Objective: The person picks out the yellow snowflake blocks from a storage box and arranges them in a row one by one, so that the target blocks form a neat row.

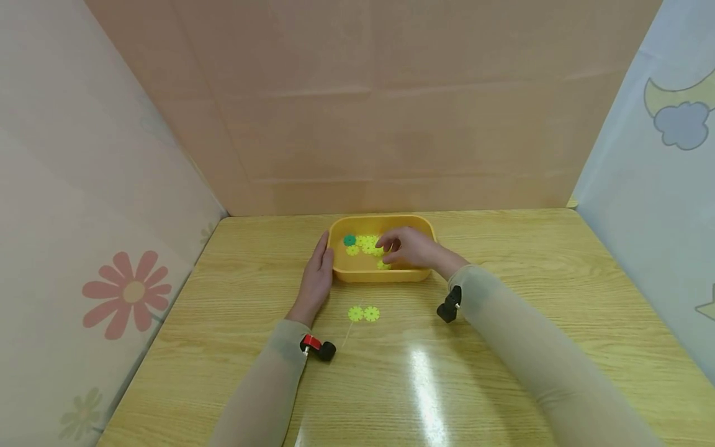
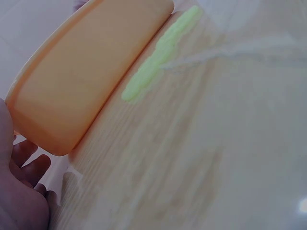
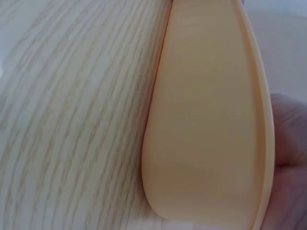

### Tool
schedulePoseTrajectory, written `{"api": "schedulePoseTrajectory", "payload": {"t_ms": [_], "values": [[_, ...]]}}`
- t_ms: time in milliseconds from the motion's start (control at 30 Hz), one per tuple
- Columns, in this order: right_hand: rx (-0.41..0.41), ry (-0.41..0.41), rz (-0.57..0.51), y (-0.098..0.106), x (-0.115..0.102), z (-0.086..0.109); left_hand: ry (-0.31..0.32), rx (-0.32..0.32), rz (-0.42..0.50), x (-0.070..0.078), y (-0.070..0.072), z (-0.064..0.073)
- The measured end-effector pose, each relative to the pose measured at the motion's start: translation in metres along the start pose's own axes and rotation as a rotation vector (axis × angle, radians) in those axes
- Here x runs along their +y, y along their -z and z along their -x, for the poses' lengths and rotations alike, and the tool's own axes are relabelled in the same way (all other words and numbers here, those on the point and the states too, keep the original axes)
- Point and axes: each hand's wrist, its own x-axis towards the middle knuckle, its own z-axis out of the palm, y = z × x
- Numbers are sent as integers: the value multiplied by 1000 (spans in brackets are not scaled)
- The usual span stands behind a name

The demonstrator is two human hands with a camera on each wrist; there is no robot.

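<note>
A yellow-orange plastic tray [image 1: 380, 276] stands on the table with several yellow notched discs [image 1: 368, 244] and one green notched disc [image 1: 349, 240] inside. Along the tray's left end lies my left hand [image 1: 317, 279], its fingers extended against the outer wall. My right hand [image 1: 410, 247] reaches over the near right rim into the tray, thumb and fingers apart above the yellow discs. Nothing shows between those fingertips. In the right wrist view, the tray wall hides most of this hand. Two yellow discs [image 1: 364, 313] lie side by side on the table in front of the tray.
A thin pale strand [image 1: 347, 335] runs by the two discs toward the near edge. The wood-grain table [image 1: 251, 279] meets a tan panel [image 1: 368, 124] behind, with patterned side panels at left and right. Black camera mounts sit on both wrists.
</note>
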Motion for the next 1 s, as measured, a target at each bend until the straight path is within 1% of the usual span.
{"api": "schedulePoseTrajectory", "payload": {"t_ms": [167,367,567,1000], "values": [[-25,-28,13,-1,0,-2,13,-4,6,0,0,-1],[-55,-18,24,-3,1,-3,17,2,-3,1,0,-1],[-77,-20,62,-3,2,-5,24,1,-10,2,0,1],[-103,-42,111,-6,3,-8,8,5,-11,0,0,-1]]}}
